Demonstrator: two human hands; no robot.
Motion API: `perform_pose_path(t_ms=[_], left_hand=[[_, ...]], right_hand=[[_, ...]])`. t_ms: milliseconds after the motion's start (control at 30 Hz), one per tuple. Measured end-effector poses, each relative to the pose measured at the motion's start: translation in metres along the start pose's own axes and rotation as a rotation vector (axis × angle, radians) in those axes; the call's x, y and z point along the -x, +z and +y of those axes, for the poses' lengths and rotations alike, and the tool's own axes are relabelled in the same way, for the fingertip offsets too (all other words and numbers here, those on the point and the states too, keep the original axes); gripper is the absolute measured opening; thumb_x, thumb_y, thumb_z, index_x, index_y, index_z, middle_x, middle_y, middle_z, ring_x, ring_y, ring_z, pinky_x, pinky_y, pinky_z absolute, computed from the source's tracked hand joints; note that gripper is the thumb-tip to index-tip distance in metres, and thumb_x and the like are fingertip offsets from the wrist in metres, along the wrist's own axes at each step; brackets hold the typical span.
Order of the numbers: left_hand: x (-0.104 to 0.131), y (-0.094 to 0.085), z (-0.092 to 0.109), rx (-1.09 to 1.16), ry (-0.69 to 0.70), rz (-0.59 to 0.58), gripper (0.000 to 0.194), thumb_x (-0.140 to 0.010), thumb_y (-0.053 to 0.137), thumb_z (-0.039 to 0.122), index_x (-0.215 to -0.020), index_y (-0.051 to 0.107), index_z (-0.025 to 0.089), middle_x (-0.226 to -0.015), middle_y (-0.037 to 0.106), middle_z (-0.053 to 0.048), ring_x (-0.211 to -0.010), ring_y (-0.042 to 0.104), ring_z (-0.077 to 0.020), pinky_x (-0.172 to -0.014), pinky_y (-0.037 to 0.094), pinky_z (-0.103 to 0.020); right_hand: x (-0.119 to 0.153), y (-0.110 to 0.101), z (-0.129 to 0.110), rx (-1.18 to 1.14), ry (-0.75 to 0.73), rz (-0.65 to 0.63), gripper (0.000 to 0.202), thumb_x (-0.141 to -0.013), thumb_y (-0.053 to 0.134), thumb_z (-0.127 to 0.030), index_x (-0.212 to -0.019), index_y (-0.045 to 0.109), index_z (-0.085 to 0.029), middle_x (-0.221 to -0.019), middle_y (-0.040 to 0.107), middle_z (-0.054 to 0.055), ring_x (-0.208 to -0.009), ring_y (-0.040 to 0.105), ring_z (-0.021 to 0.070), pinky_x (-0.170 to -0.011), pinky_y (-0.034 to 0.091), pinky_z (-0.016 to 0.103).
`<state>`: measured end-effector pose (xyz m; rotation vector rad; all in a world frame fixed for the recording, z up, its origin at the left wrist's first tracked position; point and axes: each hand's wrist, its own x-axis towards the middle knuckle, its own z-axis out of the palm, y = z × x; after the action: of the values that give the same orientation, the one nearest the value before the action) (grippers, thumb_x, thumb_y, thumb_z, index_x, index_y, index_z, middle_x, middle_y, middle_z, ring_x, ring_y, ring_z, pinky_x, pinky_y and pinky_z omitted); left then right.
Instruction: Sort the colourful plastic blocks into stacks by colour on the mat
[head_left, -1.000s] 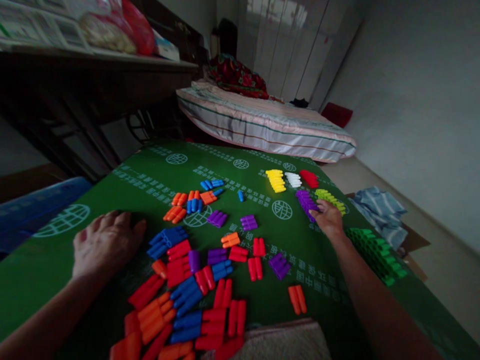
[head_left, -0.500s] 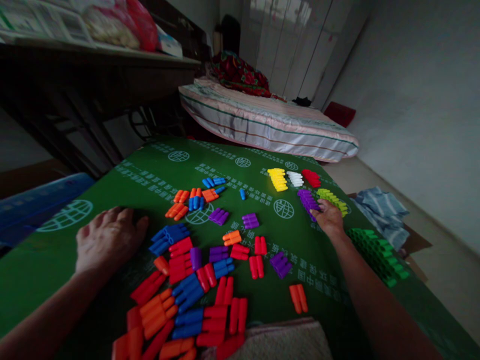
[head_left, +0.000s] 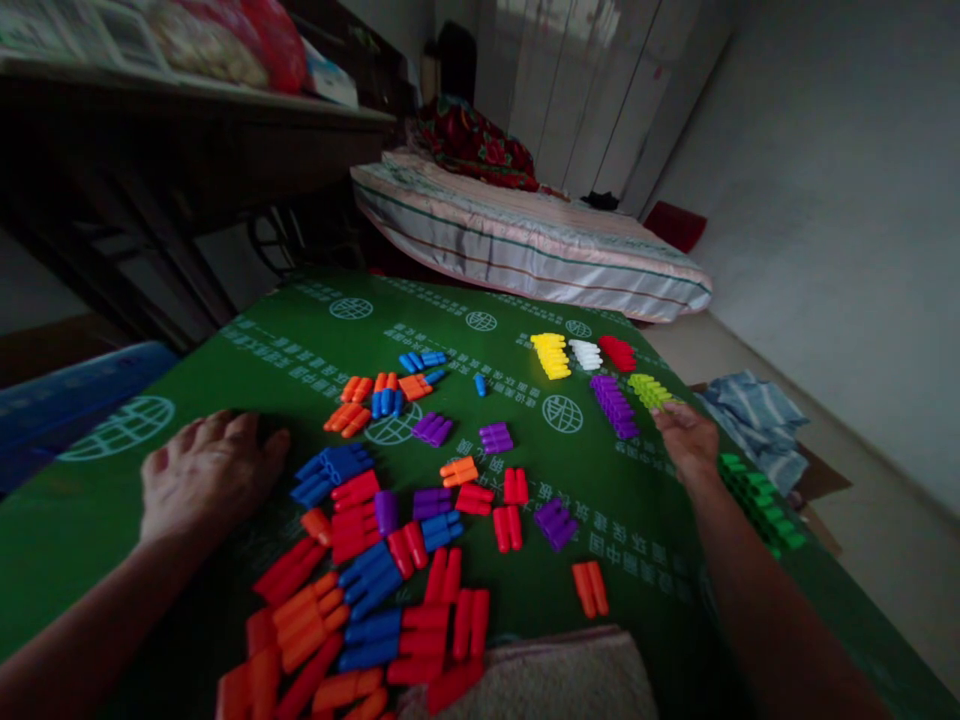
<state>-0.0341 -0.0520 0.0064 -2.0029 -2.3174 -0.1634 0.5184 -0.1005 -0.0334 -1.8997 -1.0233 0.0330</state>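
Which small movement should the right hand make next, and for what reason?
I would probably have the right hand gently press the near end of the lime row inward, to keep it compact. Its fingertips are already at that end, and the purple row beside it looks tightly packed. The left hand rests apart, on the left.

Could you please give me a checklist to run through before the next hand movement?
1. Left hand palm-down on green printed tabletop: ok.
2. Right hand grip on lime-green ridged plastic cluster: cannot tell; fingertips at its edge.
3. Purple ridged plastic cluster free of fingers: ok.
4. Bright green plastic cluster fully visible: not ok; forearm covers part.
5. Near pile's red plastic pieces separate from other colours: not ok.
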Motion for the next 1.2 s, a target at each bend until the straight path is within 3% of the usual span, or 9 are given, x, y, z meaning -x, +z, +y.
perform_pose_path(t_ms=[133,267,433,633,833,933,1000,1133,1200], left_hand=[[0.000,-0.001,0.000,0.005,-0.002,-0.003,0.067,-0.085,0.013,0.056,-0.118,0.053,0.013,-0.134,0.048,-0.020,-0.130,0.036,-0.0358,-0.103,0.033,-0.052],[0.003,-0.007,0.003,0.020,-0.007,-0.010,0.066,-0.085,0.013,0.054,-0.117,0.053,0.013,-0.135,0.047,-0.020,-0.130,0.036,-0.0363,-0.103,0.033,-0.052],[0.004,-0.009,0.007,0.025,-0.014,-0.027,0.066,-0.085,0.015,0.054,-0.118,0.053,0.011,-0.135,0.047,-0.021,-0.130,0.035,-0.0384,-0.103,0.033,-0.053],[0.002,-0.006,0.006,0.039,0.006,-0.024,0.069,-0.085,0.015,0.056,-0.120,0.053,0.009,-0.135,0.047,-0.022,-0.128,0.036,-0.0399,-0.102,0.033,-0.054],[0.002,-0.007,0.005,0.013,-0.001,-0.021,0.070,-0.084,0.013,0.055,-0.121,0.052,0.010,-0.135,0.047,-0.021,-0.127,0.038,-0.0388,-0.101,0.035,-0.054],[0.001,-0.007,0.005,-0.013,-0.008,-0.038,0.071,-0.083,0.010,0.056,-0.119,0.053,0.011,-0.134,0.048,-0.020,-0.127,0.038,-0.0378,-0.101,0.035,-0.053],[0.000,-0.007,0.005,-0.020,-0.014,-0.042,0.072,-0.082,0.009,0.056,-0.118,0.053,0.011,-0.135,0.047,-0.020,-0.128,0.037,-0.0374,-0.101,0.035,-0.053],[-0.001,-0.006,0.004,-0.033,-0.023,-0.044,0.074,-0.081,0.007,0.058,-0.117,0.053,0.012,-0.134,0.047,-0.020,-0.127,0.038,-0.0380,-0.101,0.035,-0.053],[0.000,-0.005,0.004,-0.037,-0.025,-0.043,0.075,-0.081,0.006,0.058,-0.117,0.053,0.012,-0.134,0.047,-0.020,-0.127,0.038,-0.0382,-0.101,0.035,-0.053]], right_hand=[[0.007,-0.004,-0.002,-0.059,0.091,0.030,0.043,-0.066,0.060,-0.047,-0.092,0.070,-0.014,-0.093,0.074,0.013,-0.085,0.070,0.0280,-0.081,0.055,0.042],[0.026,-0.008,-0.020,-0.099,0.099,-0.010,0.038,-0.065,0.062,-0.044,-0.088,0.071,-0.016,-0.090,0.074,0.012,-0.087,0.070,0.0276,-0.083,0.054,0.041],[0.084,-0.020,-0.058,-0.137,0.027,-0.279,0.035,-0.067,0.066,-0.047,-0.088,0.071,-0.020,-0.089,0.075,0.008,-0.084,0.069,0.0249,-0.082,0.054,0.039],[0.154,-0.032,-0.097,0.039,-0.230,-0.637,0.035,-0.072,0.067,-0.037,-0.105,0.069,-0.024,-0.103,0.071,0.005,-0.093,0.066,0.0226,-0.079,0.053,0.035],[0.180,-0.024,-0.115,0.252,-0.464,-0.598,0.027,-0.075,0.063,-0.019,-0.100,0.068,-0.024,-0.098,0.070,0.006,-0.095,0.062,0.0247,-0.086,0.049,0.040],[0.177,-0.021,-0.111,0.203,-0.465,-0.565,0.025,-0.077,0.057,-0.016,-0.098,0.068,-0.022,-0.096,0.071,0.006,-0.093,0.063,0.0228,-0.085,0.050,0.039],[0.163,-0.022,-0.099,0.140,-0.390,-0.495,0.027,-0.077,0.058,-0.023,-0.102,0.068,-0.022,-0.100,0.071,0.007,-0.094,0.064,0.0222,-0.085,0.051,0.038],[0.107,-0.026,-0.063,0.149,-0.192,-0.283,0.039,-0.077,0.059,-0.041,-0.110,0.065,-0.020,-0.107,0.071,0.010,-0.096,0.066,0.0241,-0.085,0.052,0.040],[0.076,-0.027,-0.047,0.209,-0.184,-0.236,0.039,-0.078,0.058,-0.042,-0.110,0.065,-0.020,-0.108,0.071,0.010,-0.096,0.067,0.0236,-0.088,0.051,0.040]])
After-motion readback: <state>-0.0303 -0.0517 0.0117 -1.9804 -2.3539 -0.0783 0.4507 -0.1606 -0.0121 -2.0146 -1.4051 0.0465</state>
